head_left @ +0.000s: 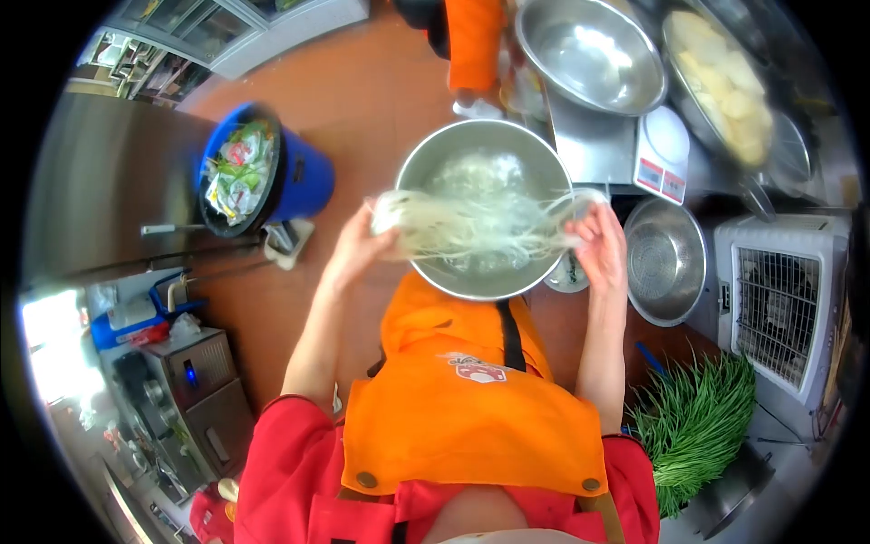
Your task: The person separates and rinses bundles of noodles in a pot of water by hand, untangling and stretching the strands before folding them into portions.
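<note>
A bundle of pale, translucent noodles (485,222) stretches between my two hands, blurred by motion. My left hand (370,234) is closed on one end, and my right hand (596,238) grips the other. Below the strands is a wide, round metal bowl (426,154), with more noodles or liquid inside that I cannot make out clearly. Both hands are near the bowl's opposite rims.
To the left stands a blue bin (308,181) full of scraps. On the right are a steel basin (589,54), a kitchen scale (663,150), a perforated colander (666,258), an air cooler (779,299) and green chives (698,426). Another person's orange-clad leg (474,45) is ahead.
</note>
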Available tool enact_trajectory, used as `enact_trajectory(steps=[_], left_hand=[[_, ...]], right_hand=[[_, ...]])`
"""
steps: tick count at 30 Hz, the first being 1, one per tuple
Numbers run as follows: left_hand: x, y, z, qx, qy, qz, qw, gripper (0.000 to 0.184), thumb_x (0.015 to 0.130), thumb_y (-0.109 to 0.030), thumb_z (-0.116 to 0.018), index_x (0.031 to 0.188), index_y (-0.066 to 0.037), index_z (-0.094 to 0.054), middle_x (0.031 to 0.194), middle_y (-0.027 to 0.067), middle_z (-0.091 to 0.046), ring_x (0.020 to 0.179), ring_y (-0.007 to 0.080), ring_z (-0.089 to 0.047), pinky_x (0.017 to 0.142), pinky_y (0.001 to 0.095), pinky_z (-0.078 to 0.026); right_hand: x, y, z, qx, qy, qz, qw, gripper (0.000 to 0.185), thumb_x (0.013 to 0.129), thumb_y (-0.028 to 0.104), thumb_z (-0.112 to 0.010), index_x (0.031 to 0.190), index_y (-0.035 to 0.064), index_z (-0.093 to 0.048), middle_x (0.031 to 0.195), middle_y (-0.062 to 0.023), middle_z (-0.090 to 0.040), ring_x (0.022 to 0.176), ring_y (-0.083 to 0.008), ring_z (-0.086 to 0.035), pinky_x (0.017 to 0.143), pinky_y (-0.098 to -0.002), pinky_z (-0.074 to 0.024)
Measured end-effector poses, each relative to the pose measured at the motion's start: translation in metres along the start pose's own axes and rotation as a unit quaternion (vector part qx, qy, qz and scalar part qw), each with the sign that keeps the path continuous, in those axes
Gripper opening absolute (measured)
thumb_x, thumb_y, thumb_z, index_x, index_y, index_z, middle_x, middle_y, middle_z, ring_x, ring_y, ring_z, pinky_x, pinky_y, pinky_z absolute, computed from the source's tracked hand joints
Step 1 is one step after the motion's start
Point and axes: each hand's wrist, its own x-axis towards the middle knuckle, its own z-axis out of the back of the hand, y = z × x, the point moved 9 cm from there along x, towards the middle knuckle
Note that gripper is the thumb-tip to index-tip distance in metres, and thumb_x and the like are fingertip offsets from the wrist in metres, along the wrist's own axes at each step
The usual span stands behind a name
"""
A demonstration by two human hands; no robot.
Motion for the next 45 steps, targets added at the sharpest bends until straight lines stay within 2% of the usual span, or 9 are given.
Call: enact_trajectory(steps=[11, 16, 19, 20, 22, 28, 37, 41, 45], left_hand=[[0.001, 0.034, 0.024, -0.046, -0.006, 0.028, 0.999, 0.041, 0.08, -0.002, -0.067, 0.117, -0.002, -0.048, 0.096, 0.0026, -0.06, 0.071, 0.0066, -0.051, 0.068, 0.021, -0.045], [-0.004, 0.032, 0.015, -0.126, 0.044, 0.035, 0.99, 0.047, 0.082, -0.002, -0.064, 0.126, -0.002, -0.045, 0.1, 0.0023, -0.059, 0.074, 0.0067, -0.052, 0.07, 0.0211, -0.045], [-0.003, 0.041, 0.016, -0.131, 0.06, 0.056, 0.988, 0.053, 0.079, -0.001, -0.06, 0.129, -0.002, -0.043, 0.109, 0.0072, -0.059, 0.092, 0.0134, -0.056, 0.075, 0.0259, -0.05], [-0.003, 0.045, 0.016, -0.125, 0.063, 0.067, 0.988, 0.055, 0.078, 0.0, -0.059, 0.13, -0.002, -0.043, 0.114, 0.0097, -0.059, 0.101, 0.0168, -0.058, 0.077, 0.0283, -0.052], [-0.004, 0.049, 0.018, -0.118, 0.068, 0.065, 0.989, 0.051, 0.081, -0.002, -0.061, 0.13, -0.002, -0.043, 0.104, 0.0047, -0.059, 0.083, 0.0095, -0.054, 0.07, 0.0232, -0.048], [-0.003, 0.051, 0.022, -0.139, 0.071, 0.06, 0.986, 0.049, 0.084, -0.003, -0.062, 0.13, -0.003, -0.043, 0.098, 0.0016, -0.059, 0.071, 0.0055, -0.052, 0.065, 0.0197, -0.047], [-0.007, 0.064, 0.041, -0.209, 0.037, 0.042, 0.976, 0.046, 0.083, 0.002, -0.061, 0.126, -0.001, -0.045, 0.099, 0.0027, -0.059, 0.071, 0.0057, -0.051, 0.068, 0.0205, -0.046], [-0.012, 0.08, 0.057, -0.296, 0.029, 0.051, 0.953, 0.044, 0.08, 0.005, -0.062, 0.121, -0.001, -0.047, 0.1, 0.0034, -0.059, 0.07, 0.0066, -0.051, 0.068, 0.0205, -0.047], [-0.01, 0.118, 0.067, -0.318, 0.017, 0.071, 0.945, 0.048, 0.077, 0.006, -0.065, 0.12, -0.003, -0.046, 0.099, 0.0039, -0.059, 0.071, 0.0071, -0.053, 0.069, 0.0209, -0.048]], right_hand=[[0.054, -0.007, -0.12, -0.245, 0.141, 0.012, 0.959, 0.016, 0.09, 0.02, -0.059, 0.098, 0.0064, -0.057, 0.069, 0.0052, -0.048, 0.059, -0.0064, -0.043, 0.076, -0.027, -0.0457], [0.084, -0.092, -0.036, -0.676, 0.146, -0.032, 0.722, 0.021, 0.088, 0.024, -0.06, 0.101, 0.0083, -0.057, 0.077, -0.0055, -0.063, 0.072, -0.0146, -0.06, 0.073, -0.0282, -0.0451], [0.089, -0.122, -0.006, -0.869, 0.154, 0.002, 0.47, 0.022, 0.088, 0.026, -0.058, 0.102, 0.0099, -0.057, 0.09, -0.0128, -0.067, 0.087, -0.0263, -0.064, 0.079, -0.0397, -0.0433], [0.095, -0.131, 0.007, -0.883, 0.155, -0.019, 0.443, 0.023, 0.088, 0.027, -0.057, 0.103, 0.0104, -0.057, 0.092, -0.0138, -0.067, 0.089, -0.0286, -0.064, 0.082, -0.0438, -0.0414], [0.1, -0.146, 0.029, -0.906, 0.158, -0.063, 0.388, 0.024, 0.088, 0.028, -0.055, 0.105, 0.0114, -0.057, 0.095, -0.0157, -0.067, 0.094, -0.0332, -0.063, 0.087, -0.0519, -0.0374], [0.099, -0.168, 0.053, -0.913, 0.146, -0.153, 0.348, 0.035, 0.085, 0.034, -0.057, 0.113, 0.0126, -0.056, 0.112, -0.0133, -0.063, 0.109, -0.031, -0.057, 0.094, -0.0586, -0.0317], [0.082, -0.229, 0.092, -0.803, 0.151, -0.273, 0.508, 0.059, 0.074, 0.039, -0.065, 0.123, 0.0091, -0.052, 0.128, -0.0132, -0.054, 0.12, -0.0308, -0.05, 0.1, -0.0616, -0.024], [0.042, -0.225, 0.047, -0.874, 0.176, -0.302, 0.339, 0.06, 0.072, 0.032, -0.068, 0.124, 0.0067, -0.053, 0.125, -0.0124, -0.057, 0.116, -0.0307, -0.053, 0.096, -0.06, -0.0276], [0.042, -0.239, 0.061, -0.877, 0.173, -0.334, 0.3, 0.047, 0.073, 0.025, -0.063, 0.116, 0.0074, -0.059, 0.121, -0.0125, -0.06, 0.113, -0.0302, -0.055, 0.094, -0.0595, -0.0306]])
